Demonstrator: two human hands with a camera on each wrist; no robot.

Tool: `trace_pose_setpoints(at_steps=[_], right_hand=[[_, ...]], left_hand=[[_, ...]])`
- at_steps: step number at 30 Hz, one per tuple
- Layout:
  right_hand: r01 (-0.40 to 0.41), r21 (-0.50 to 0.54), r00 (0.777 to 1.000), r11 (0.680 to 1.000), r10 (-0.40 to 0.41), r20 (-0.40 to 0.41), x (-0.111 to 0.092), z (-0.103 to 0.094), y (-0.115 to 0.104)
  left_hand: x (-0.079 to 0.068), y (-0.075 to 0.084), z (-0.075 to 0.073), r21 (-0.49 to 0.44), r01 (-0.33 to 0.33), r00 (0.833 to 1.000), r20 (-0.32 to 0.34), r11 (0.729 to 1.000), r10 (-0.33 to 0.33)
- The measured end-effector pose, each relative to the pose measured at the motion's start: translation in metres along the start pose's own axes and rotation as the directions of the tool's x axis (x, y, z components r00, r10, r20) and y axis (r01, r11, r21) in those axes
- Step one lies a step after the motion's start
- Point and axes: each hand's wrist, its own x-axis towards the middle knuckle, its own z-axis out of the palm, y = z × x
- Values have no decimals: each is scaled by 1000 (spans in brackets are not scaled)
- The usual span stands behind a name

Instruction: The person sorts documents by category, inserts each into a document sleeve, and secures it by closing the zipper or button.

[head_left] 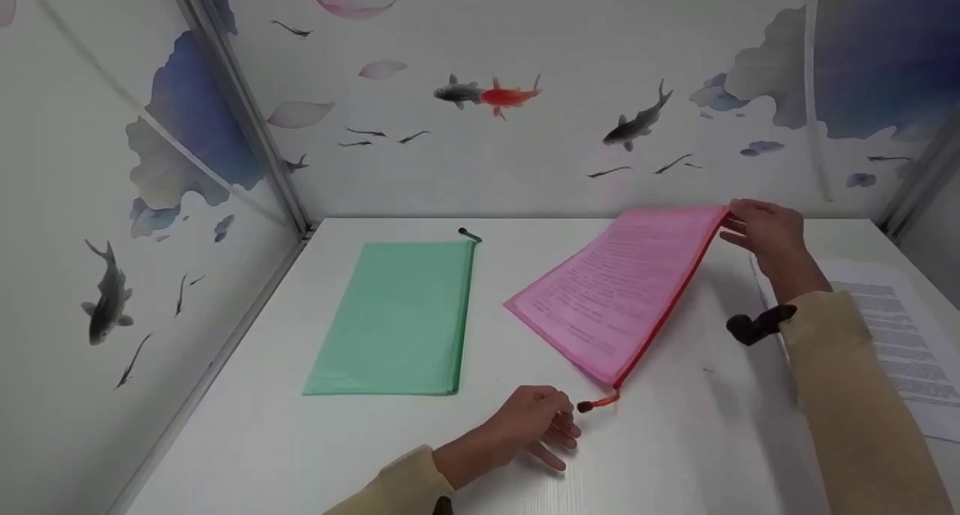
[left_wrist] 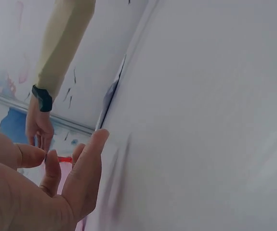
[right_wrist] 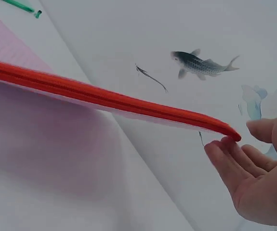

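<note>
A pink zip folder [head_left: 637, 282] with a red zip and a printed sheet showing through is lifted at its far right corner. My right hand [head_left: 769, 230] holds that raised corner; in the right wrist view the red zip [right_wrist: 104, 96] ends between thumb and fingertips. The near end of the folder hangs lower, close over the table. Its red zip pull [head_left: 600, 402] with a black end points toward my left hand [head_left: 536, 421]. That hand's fingers are loosely bent right beside the pull. A green zip folder [head_left: 390, 320] lies flat on the left.
Printed sheets [head_left: 900, 335] lie at the right, partly behind the right sleeve [head_left: 847, 372]. The white table [head_left: 247, 440] meets a patterned back wall [head_left: 465, 170] and a left side wall. The green folder's dark zip pull [head_left: 469, 234] points toward the back.
</note>
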Motion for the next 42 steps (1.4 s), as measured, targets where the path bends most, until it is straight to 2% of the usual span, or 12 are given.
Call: trace_pose_setpoints(at_steps=[3, 6, 11, 17, 20, 26, 32, 38, 42], right_hand=[[50, -161, 993, 986, -32, 109, 1, -6, 4], [92, -216, 981, 972, -50, 189, 0, -14, 9], [137, -276, 972, 951, -75, 222, -4, -29, 19], [190, -401, 968, 896, -103, 229, -12, -47, 31], [232, -476, 963, 848, -132, 234, -18, -58, 36], [308, -622, 949, 720, -186, 255, -30, -83, 46], [332, -669, 943, 665, -238, 232, -41, -107, 62], [286, -762, 955, 581, -240, 176, -49, -130, 78], [252, -797, 964, 548, -214, 157, -52, -145, 88]], left_hand=[[6, 2, -7, -6, -13, 1000, -1, 1000, 13], [11, 5, -14, 0, -40, 999, -14, 999, 40], [18, 8, -29, 66, -79, 994, -64, 995, 83], [25, 12, -50, 161, -91, 980, -160, 983, 117], [28, 16, -60, 197, -110, 966, -208, 974, 151], [32, 16, -83, 259, -145, 936, -279, 955, 217], [38, 15, -106, 368, -125, 905, -339, 921, 258], [42, 21, -120, 464, -103, 869, -389, 880, 307], [46, 22, -128, 518, -101, 842, -411, 850, 351]])
